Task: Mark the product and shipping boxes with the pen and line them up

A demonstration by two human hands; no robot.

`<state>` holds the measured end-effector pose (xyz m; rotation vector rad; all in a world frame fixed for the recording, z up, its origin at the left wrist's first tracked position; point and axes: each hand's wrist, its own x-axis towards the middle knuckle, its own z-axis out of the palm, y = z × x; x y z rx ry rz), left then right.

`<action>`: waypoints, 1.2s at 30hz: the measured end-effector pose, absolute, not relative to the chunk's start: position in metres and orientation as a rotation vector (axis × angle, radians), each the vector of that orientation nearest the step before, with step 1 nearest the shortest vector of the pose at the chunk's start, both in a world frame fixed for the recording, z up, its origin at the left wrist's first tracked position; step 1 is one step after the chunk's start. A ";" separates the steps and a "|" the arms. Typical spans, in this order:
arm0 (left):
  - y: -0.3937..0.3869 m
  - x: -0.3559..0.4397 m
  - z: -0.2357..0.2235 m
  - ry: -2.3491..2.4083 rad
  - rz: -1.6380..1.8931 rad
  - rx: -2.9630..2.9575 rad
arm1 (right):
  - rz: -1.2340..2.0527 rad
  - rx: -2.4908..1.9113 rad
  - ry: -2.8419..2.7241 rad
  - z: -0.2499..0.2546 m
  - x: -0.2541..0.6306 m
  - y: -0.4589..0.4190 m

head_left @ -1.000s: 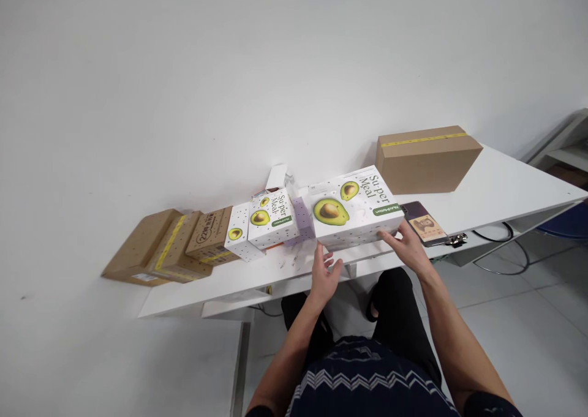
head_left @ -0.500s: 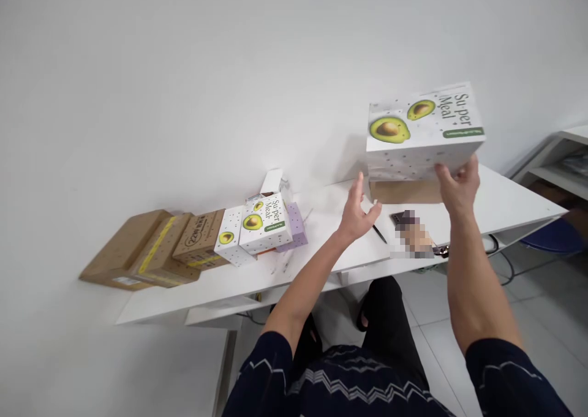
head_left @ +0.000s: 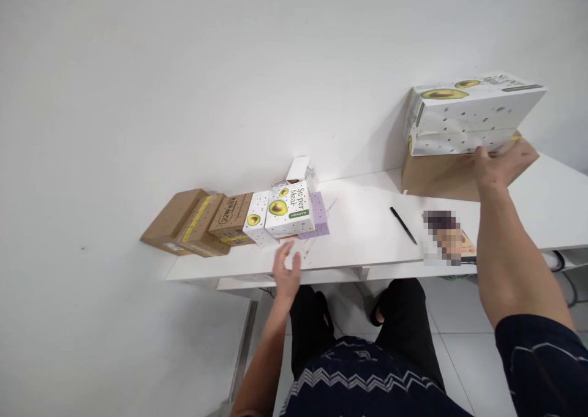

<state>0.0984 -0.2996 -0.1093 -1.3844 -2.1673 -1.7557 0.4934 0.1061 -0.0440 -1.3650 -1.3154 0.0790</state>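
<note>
At the right end of the desk, a large white "Super Meal" box with avocado prints (head_left: 468, 117) rests tilted on a brown cardboard box (head_left: 436, 175). My right hand (head_left: 500, 163) grips the lower front edge of the white box, thumb at its front; the other fingers are partly hidden. In front of the smaller boxes, my left hand (head_left: 287, 273) hangs over the desk edge with its fingers apart and nothing in them. Nearest to it is a smaller "Super Meal" avocado box (head_left: 291, 209), beside a narrow white avocado box (head_left: 257, 219) and a purple box (head_left: 320, 215).
Brown cartons with yellow tape (head_left: 202, 226) line the left of the white desk (head_left: 362, 221). An opened white carton (head_left: 298, 169) is against the wall. A black pen (head_left: 403, 225) lies beside a blurred-out item (head_left: 448, 238).
The large white box has moved right and back, tipping over the brown box, with my right hand on it. My left hand has moved left and down towards the smaller boxes.
</note>
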 end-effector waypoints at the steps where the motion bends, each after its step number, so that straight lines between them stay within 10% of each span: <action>1: -0.303 0.085 -0.106 -2.139 -1.800 -1.186 | 0.148 -1.414 -1.185 -0.043 0.488 0.097; 16: -0.262 0.059 -0.088 -2.431 -2.439 -0.681 | 1.245 -0.788 -1.879 -0.080 0.183 -0.157; 36: -0.252 0.182 -0.158 -2.150 -2.425 -1.617 | 1.184 -1.235 -1.263 -0.139 0.344 -0.209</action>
